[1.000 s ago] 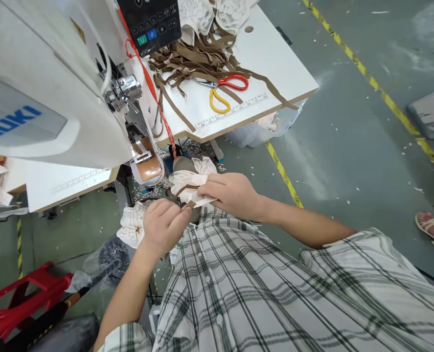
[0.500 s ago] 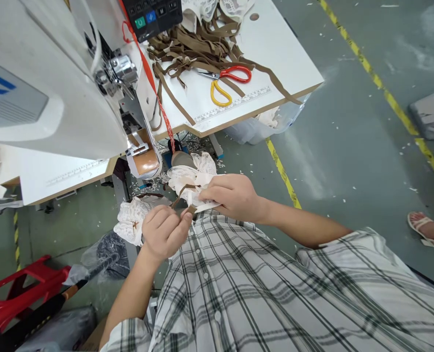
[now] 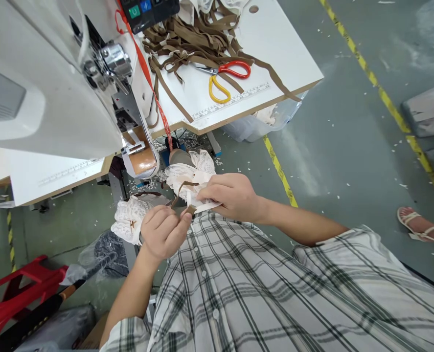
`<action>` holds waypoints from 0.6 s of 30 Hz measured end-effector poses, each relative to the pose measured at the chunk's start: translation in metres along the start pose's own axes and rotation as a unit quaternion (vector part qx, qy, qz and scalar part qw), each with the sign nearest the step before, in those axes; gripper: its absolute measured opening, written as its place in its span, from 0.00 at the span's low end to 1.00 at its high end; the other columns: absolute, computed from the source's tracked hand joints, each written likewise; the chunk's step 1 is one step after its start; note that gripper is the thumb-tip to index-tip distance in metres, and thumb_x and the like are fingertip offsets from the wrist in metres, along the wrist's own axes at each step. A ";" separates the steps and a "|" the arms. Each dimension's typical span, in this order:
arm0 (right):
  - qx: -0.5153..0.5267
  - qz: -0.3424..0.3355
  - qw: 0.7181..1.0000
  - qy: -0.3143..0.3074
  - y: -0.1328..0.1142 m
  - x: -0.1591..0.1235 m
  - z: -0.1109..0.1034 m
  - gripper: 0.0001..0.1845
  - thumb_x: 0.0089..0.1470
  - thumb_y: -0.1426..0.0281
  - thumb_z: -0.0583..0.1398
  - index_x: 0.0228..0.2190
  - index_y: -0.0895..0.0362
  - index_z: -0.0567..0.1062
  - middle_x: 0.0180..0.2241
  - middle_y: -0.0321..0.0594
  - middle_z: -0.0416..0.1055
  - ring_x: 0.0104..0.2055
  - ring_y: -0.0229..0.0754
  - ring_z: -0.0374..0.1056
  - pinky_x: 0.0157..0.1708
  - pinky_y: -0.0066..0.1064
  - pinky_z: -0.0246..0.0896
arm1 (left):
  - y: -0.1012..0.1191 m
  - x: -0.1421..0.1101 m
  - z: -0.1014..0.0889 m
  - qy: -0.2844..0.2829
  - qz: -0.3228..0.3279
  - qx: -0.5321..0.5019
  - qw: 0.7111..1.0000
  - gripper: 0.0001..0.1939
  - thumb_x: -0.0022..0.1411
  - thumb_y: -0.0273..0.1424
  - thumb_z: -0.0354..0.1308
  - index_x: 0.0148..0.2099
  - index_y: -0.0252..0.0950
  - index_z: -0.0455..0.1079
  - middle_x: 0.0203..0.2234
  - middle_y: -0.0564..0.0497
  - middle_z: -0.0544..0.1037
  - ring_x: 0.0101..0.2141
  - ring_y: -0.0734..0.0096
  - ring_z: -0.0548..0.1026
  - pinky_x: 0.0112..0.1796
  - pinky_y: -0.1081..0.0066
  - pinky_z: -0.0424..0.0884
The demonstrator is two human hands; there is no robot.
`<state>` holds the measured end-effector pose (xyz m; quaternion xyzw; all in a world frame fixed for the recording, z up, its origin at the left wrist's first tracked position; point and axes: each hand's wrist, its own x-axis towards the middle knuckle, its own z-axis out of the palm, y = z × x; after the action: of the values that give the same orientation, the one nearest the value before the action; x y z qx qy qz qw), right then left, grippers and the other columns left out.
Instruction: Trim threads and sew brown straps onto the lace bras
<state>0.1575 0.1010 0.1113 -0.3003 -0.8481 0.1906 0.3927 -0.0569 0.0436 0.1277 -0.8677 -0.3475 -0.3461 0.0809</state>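
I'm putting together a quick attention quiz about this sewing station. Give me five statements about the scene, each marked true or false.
1. The scissors lie on the white table. True.
2. Both handle loops of the scissors are red. False: one is red, the other yellow.
3. The left hand pinches the end of a brown strip. True.
4. The right hand rests on the sewing machine. False: it holds a white band in front of the plaid shirt.
5. The heap of brown strips is piled on the floor. False: it lies on the white table.
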 end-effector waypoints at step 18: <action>0.032 -0.041 0.996 0.077 -0.004 -0.001 0.002 0.06 0.62 0.73 0.58 0.33 0.53 0.74 0.21 0.30 0.68 0.22 0.31 0.61 0.25 0.24 0.54 | 0.009 0.005 -0.004 0.033 0.029 0.017 0.999 0.13 0.56 0.15 0.63 0.37 0.36 0.69 0.17 0.58 0.69 0.23 0.73 0.69 0.29 0.69 0.73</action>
<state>0.1548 0.0972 0.1114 -0.2663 -0.8205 0.1779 0.4735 -0.0503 0.0377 0.1344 -0.8640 -0.3252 -0.3662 0.1166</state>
